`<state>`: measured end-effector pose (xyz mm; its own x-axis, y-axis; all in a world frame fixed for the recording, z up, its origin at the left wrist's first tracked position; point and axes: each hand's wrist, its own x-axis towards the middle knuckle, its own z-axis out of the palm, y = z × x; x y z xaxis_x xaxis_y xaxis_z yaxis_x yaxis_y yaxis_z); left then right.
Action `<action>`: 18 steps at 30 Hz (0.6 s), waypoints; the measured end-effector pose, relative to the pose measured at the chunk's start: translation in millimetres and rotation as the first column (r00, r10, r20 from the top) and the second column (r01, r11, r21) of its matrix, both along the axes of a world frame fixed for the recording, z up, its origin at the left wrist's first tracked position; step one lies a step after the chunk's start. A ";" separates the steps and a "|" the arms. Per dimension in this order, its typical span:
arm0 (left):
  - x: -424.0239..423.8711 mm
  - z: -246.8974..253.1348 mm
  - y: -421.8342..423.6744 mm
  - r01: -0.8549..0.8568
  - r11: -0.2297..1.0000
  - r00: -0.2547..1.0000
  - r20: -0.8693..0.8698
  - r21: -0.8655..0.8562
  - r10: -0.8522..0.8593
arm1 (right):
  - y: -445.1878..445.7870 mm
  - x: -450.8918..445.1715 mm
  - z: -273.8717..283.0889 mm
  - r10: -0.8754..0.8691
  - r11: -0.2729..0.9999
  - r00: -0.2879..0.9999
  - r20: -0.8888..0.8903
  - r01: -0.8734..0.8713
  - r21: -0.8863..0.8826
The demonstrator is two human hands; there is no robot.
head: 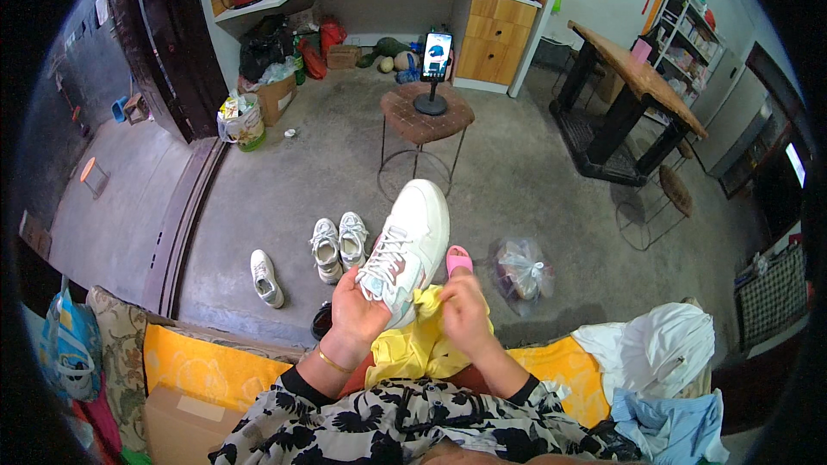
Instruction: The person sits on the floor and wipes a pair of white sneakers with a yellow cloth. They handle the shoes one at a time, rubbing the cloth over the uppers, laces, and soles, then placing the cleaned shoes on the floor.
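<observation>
A white lace-up sneaker with pink and pale blue patches is held up before me, toe pointing away. My left hand grips it around the heel end. In my right hand is a bunched part of a yellow cloth, pinched close to the sneaker's side. The rest of that cloth lies across my lap. Whether the bunched part touches the shoe I cannot tell. Beyond my hands, a pair of white sneakers and a single white shoe stand on the floor.
A padded stool ahead carries a phone on a stand. A knotted clear plastic bag sits on the floor at right. White clothing lies on the seat at right, a cardboard box at left. A wooden table stands farther off.
</observation>
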<state>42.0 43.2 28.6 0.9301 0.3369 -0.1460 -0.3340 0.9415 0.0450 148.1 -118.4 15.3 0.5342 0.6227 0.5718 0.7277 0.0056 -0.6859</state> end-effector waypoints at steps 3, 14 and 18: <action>-2.3 -2.2 -6.1 0.044 0.993 0.997 -0.071 0.111 -0.036 | -4.6 20.0 31.5 -0.198 0.968 0.980 0.033 0.190 0.164; -5.8 -32.1 -43.3 0.127 0.763 0.937 -0.329 0.634 0.118 | 14.2 -18.2 3.8 0.128 0.992 0.976 0.177 -0.128 -0.010; -8.1 -23.6 -44.7 0.136 0.783 0.938 -0.333 0.607 0.095 | 10.0 10.9 6.8 -0.064 0.998 0.927 0.371 0.061 0.020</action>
